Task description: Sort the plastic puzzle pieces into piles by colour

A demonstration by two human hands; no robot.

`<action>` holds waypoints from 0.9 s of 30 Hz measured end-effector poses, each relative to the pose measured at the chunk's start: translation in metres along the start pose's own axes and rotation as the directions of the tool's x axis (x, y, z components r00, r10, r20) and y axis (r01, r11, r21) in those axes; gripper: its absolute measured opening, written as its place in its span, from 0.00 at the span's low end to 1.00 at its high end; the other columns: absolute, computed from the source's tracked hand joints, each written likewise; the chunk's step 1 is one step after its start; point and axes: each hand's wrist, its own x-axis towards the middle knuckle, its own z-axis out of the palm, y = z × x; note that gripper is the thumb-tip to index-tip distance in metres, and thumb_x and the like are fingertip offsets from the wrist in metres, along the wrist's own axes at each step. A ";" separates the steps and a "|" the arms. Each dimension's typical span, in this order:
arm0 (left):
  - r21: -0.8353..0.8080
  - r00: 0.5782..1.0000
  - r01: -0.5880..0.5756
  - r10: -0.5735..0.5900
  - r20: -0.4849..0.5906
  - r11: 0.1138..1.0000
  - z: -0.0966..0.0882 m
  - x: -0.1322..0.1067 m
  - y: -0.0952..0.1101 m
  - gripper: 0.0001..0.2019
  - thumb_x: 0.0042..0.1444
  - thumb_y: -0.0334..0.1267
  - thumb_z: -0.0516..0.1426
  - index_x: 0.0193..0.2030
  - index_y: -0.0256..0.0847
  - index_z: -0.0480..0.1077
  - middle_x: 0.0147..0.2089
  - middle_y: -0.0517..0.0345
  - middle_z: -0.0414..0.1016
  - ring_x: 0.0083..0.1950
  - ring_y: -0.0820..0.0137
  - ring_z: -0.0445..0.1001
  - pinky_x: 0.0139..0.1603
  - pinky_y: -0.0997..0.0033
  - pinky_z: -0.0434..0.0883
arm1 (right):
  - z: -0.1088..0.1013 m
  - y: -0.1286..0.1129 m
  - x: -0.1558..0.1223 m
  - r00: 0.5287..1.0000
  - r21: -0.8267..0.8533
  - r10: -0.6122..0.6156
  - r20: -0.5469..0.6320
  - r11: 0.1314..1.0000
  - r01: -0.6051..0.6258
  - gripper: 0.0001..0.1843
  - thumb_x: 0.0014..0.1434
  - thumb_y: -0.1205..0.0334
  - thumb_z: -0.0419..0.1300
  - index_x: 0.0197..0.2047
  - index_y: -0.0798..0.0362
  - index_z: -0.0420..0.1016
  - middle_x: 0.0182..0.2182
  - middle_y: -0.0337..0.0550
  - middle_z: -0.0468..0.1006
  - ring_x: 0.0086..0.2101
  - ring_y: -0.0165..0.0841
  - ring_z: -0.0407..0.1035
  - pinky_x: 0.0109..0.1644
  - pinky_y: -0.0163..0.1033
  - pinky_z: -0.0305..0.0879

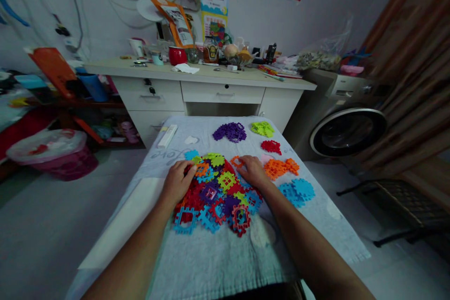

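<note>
Dozens of coloured interlocking plastic tiles lie in a mixed pile (218, 194) on the grey cloth (218, 262) that covers the table (123, 225), close to the person. The left hand (179, 179) rests palm down on the pile's left edge with its fingers curled over the tiles. The right hand (253, 171) rests on the pile's far right corner, its fingertips by an orange tile (236, 161). The hands are apart, and I cannot tell whether either one actually grips a piece. Right of the pile sit an orange heap (281, 167) and a blue heap (297, 191). Beyond the pile lie a red heap (271, 146), a purple heap (230, 131) and a lime heap (262, 128). The orange heap is just beside the right hand, so a sweep of that wrist could likely push mixed tiles into it. The tiles look hooked together, so lifting one may drag its neighbours along.
</note>
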 end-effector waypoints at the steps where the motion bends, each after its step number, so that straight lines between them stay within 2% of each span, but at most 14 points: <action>1: 0.002 1.000 -0.003 0.003 0.000 1.000 0.000 0.000 0.000 0.17 0.60 0.51 0.51 0.42 0.41 0.73 0.45 0.51 0.75 0.49 0.61 0.73 0.54 0.58 0.68 | 0.000 0.000 0.001 1.000 -0.008 0.005 0.001 1.000 -0.005 0.18 0.62 0.57 0.59 0.53 0.54 0.74 0.51 0.49 0.76 0.50 0.38 0.67 0.56 0.40 0.56; 7: 0.010 1.000 -0.014 0.014 0.019 1.000 0.001 -0.001 -0.002 0.17 0.61 0.51 0.51 0.44 0.42 0.73 0.46 0.51 0.75 0.50 0.62 0.72 0.56 0.59 0.68 | -0.003 -0.003 0.000 0.999 -0.077 0.048 -0.014 0.996 -0.049 0.11 0.63 0.57 0.58 0.44 0.53 0.77 0.46 0.48 0.76 0.46 0.38 0.67 0.51 0.39 0.57; 12: 0.005 1.000 -0.004 0.004 0.029 1.000 0.001 -0.001 -0.002 0.17 0.61 0.51 0.51 0.43 0.42 0.73 0.46 0.51 0.74 0.50 0.62 0.72 0.57 0.58 0.68 | -0.012 -0.005 -0.002 0.997 -0.082 0.070 -0.042 0.994 -0.073 0.15 0.67 0.54 0.52 0.47 0.52 0.75 0.43 0.50 0.77 0.45 0.38 0.67 0.49 0.39 0.57; 17: 0.007 1.000 -0.005 0.005 0.027 1.000 0.000 -0.001 -0.002 0.17 0.60 0.50 0.52 0.43 0.41 0.74 0.46 0.51 0.75 0.50 0.61 0.72 0.56 0.58 0.68 | -0.026 0.002 -0.003 0.983 -0.050 0.125 -0.131 0.990 -0.133 0.17 0.70 0.57 0.45 0.46 0.51 0.73 0.40 0.48 0.77 0.42 0.37 0.67 0.49 0.38 0.56; 23: 0.016 0.999 -0.014 0.014 0.038 1.000 0.000 -0.001 -0.004 0.17 0.61 0.50 0.51 0.44 0.41 0.74 0.47 0.51 0.75 0.51 0.61 0.72 0.57 0.58 0.67 | -0.061 0.035 -0.007 0.932 0.071 0.203 -0.300 0.979 -0.191 0.19 0.68 0.59 0.44 0.39 0.55 0.74 0.40 0.51 0.74 0.41 0.36 0.66 0.46 0.37 0.60; 27: 0.016 0.999 -0.018 0.018 0.038 1.000 0.002 -0.001 -0.006 0.17 0.61 0.50 0.51 0.44 0.41 0.74 0.47 0.50 0.75 0.51 0.61 0.72 0.57 0.59 0.67 | -0.089 0.068 -0.020 0.894 0.125 0.330 -0.302 0.944 -0.306 0.19 0.66 0.56 0.45 0.38 0.55 0.75 0.32 0.47 0.76 0.33 0.35 0.67 0.39 0.36 0.59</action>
